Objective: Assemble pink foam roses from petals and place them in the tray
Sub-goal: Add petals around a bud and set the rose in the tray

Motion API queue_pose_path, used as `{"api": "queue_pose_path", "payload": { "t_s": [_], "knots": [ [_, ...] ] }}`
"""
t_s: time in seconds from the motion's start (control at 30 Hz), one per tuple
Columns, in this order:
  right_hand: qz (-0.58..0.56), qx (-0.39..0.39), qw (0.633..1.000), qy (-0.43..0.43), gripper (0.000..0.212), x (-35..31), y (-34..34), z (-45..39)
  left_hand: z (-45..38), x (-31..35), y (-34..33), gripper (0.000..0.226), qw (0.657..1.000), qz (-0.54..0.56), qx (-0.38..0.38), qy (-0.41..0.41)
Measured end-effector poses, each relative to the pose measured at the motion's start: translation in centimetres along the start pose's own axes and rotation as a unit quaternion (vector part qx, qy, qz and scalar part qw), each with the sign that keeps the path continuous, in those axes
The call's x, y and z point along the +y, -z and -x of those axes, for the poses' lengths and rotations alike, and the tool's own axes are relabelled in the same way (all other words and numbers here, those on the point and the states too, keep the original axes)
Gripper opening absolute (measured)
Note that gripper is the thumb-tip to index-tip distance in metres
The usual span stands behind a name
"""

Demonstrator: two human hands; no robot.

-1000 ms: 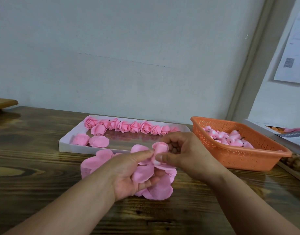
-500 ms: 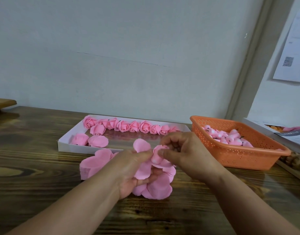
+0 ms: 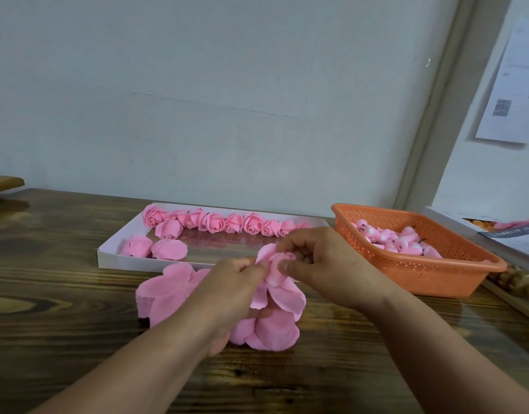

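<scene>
Midway through wrapping a rose

Clearly, in the head view, both hands met at the centre of the frame over a half-made rose (image 3: 276, 265). The left hand (image 3: 236, 282) had its fingers curled round the loose petals (image 3: 275, 324) hanging below, thumb and fingertips pinching one petal up against the bud. The right hand (image 3: 320, 261) pinched the bud from the other side, fingers bent close over it.

Just left of the hands lay a stack of flat petals (image 3: 164, 291) on the wooden table (image 3: 63, 324). Behind, in the middle of the frame, the white tray (image 3: 108, 259) held a row of finished roses (image 3: 215, 224) along its far edge. At right stood an orange basket (image 3: 421, 276) of small buds (image 3: 391, 239).

By my reading, the step in hand was folding petals round the bud. Next, the remaining petals probably needed pressing up one after another, snugly and evenly, before the rose could go into the tray.
</scene>
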State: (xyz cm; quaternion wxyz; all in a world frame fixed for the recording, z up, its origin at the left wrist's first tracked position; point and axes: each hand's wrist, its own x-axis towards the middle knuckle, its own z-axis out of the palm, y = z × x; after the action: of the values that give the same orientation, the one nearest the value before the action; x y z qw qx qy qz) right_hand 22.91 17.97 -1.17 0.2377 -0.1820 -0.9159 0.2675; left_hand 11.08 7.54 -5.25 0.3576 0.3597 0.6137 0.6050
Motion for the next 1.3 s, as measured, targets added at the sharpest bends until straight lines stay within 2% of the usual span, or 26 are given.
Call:
{"api": "queue_pose_path", "payload": {
  "t_s": [0.1, 0.2, 0.27, 0.33, 0.37, 0.43, 0.5, 0.6, 0.7, 0.8, 0.93, 1.07, 1.2, 1.3],
  "knots": [
    [0.006, -0.003, 1.000, 0.000, 0.010, -0.2, 0.2, 0.0, 0.1, 0.2, 0.0, 0.024, 1.000, -0.001, -0.014, -0.003],
    [0.005, -0.013, 1.000, 0.000, 0.028, -0.2, 0.3, -0.1, 0.4, 0.3, 0.1, 0.023, 0.999, -0.025, -0.026, -0.003],
    [0.005, -0.024, 1.000, -0.003, 0.024, -0.2, 0.4, 0.0, 0.6, 0.4, 0.1, 0.023, 0.998, -0.042, -0.044, -0.007],
    [-0.018, -0.028, 0.999, -0.013, 0.008, -0.1, 0.4, 0.0, 0.8, 0.6, 0.2, 0.032, 0.998, -0.022, -0.058, -0.008],
    [-0.029, -0.023, 0.999, -0.018, 0.008, -0.1, 0.4, 0.0, 0.7, 0.6, 0.3, 0.041, 0.998, 0.012, -0.066, 0.001],
    [-0.052, -0.008, 0.998, -0.024, 0.019, 0.2, 0.4, 0.1, 0.6, 1.0, 0.6, 0.056, 0.993, 0.086, -0.068, 0.044],
    [-0.072, 0.002, 0.997, -0.025, 0.023, 0.3, 0.4, 0.2, 0.6, 1.2, 0.7, 0.048, 0.990, 0.107, -0.066, 0.065],
    [-0.054, 0.005, 0.998, -0.009, 0.024, 0.3, 0.4, 0.2, 0.7, 1.2, 0.7, 0.026, 0.992, 0.065, -0.086, 0.059],
    [-0.033, 0.006, 0.999, -0.004, 0.023, 0.3, 0.2, 0.3, 0.5, 0.8, 0.6, 0.031, 0.993, 0.053, -0.083, 0.058],
    [-0.066, -0.006, 0.998, -0.015, 0.022, 0.2, 0.0, 0.4, 0.5, 0.5, 0.7, 0.036, 0.994, 0.048, -0.074, 0.067],
    [-0.097, -0.011, 0.995, -0.010, 0.011, 0.0, -0.3, 0.5, 0.4, 0.5, 0.8, 0.024, 0.995, 0.038, -0.071, 0.061],
    [-0.051, -0.024, 0.998, 0.026, 0.014, -0.1, -0.5, 0.7, 0.4, 0.5, 0.8, 0.026, 0.994, 0.000, -0.083, 0.067],
    [0.009, -0.003, 1.000, 0.027, 0.004, -0.3, -0.8, 0.7, 0.4, 0.6, 0.7, 0.027, 0.994, -0.007, -0.082, 0.078],
    [0.029, -0.004, 0.999, 0.015, 0.015, -0.7, -0.9, 0.8, 0.3, 0.5, 0.6, 0.025, 0.993, 0.003, -0.084, 0.085]
  ]
}}
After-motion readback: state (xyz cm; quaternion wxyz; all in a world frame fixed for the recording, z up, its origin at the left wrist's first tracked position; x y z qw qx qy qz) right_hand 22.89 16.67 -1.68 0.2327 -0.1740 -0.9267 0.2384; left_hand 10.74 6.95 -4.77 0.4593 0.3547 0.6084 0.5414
